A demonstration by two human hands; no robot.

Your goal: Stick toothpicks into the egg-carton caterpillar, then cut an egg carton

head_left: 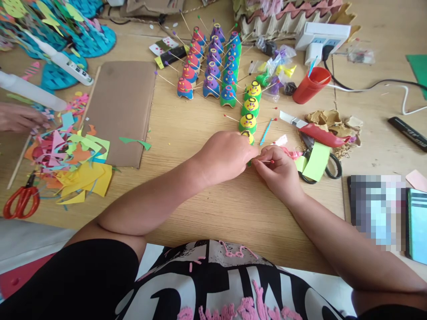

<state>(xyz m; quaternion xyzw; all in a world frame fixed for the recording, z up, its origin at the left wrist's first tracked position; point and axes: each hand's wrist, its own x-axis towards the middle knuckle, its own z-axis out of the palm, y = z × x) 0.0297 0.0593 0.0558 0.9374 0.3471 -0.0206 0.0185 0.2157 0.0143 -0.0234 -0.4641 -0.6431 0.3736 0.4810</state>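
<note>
My left hand [227, 155] is closed over the near end of a row of yellow-and-green figures [247, 122], its fingertips hidden behind the hand and against the nearest figure. Beside it, my right hand [276, 166] pinches a thin stick with a red tip [272, 162] close to that same figure, of which only a green bit shows. The figures have drawn faces and dark rings on top. Further left stand rows of red-and-blue [188, 73], purple-and-blue [211, 71] and blue-and-green [229, 79] figures with thin ball-tipped sticks poking out sideways.
A red cup [311, 86], a red-handled knife [323, 135] and black-handled scissors [333, 166] lie to the right, near a power strip [322, 34]. Cardboard [118, 111], paper scraps [86, 178] and red scissors [22, 201] are left. Another person's hand [20, 118] is at the left edge.
</note>
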